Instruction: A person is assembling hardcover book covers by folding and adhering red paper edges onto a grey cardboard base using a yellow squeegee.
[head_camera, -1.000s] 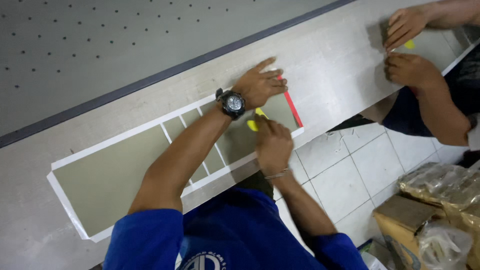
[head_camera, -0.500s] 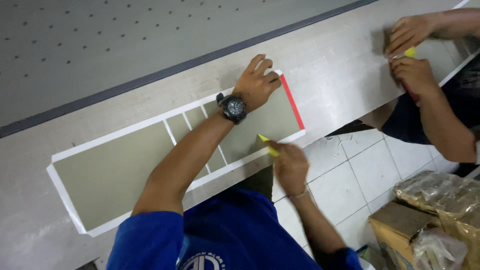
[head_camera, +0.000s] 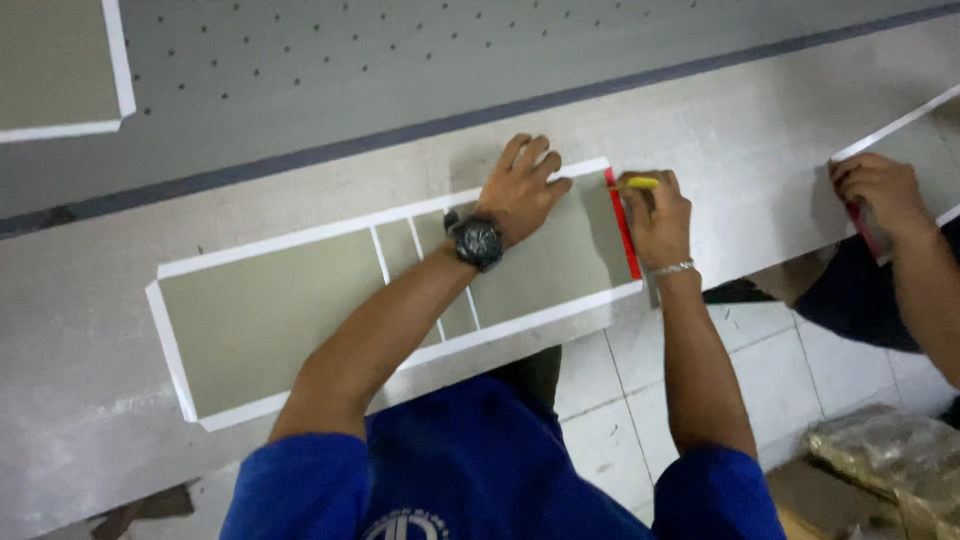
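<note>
Your left hand (head_camera: 525, 190) lies flat, fingers spread, pressing down on the long grey-green panel (head_camera: 270, 320) that rests on the pale workbench (head_camera: 740, 150), its white border and white dividing strips facing up. Your right hand (head_camera: 660, 215) is closed around a small yellow tool (head_camera: 642, 183), held against the red strip (head_camera: 622, 222) at the panel's right-hand end, at about 3 o'clock from your left palm. The panel looks like a thin, stiff, light sheet: it probably slides easily on the smooth bench, so the flat palm is a sound way to pin it, and lifting it is best done by the long edges with both hands, since a thin sheet of this length may flex or crease at its white margins. Its long axis runs from about 8 o'clock to 2 o'clock across your view, the red-edged end pointing toward 2 o'clock and the far end toward 8 o'clock, the near long edge overhanging the bench slightly above the tiled floor (head_camera: 640, 380). At 3 o'clock, well apart, a co-worker's hand (head_camera: 875, 190) rests on another panel (head_camera: 925, 140).
</note>
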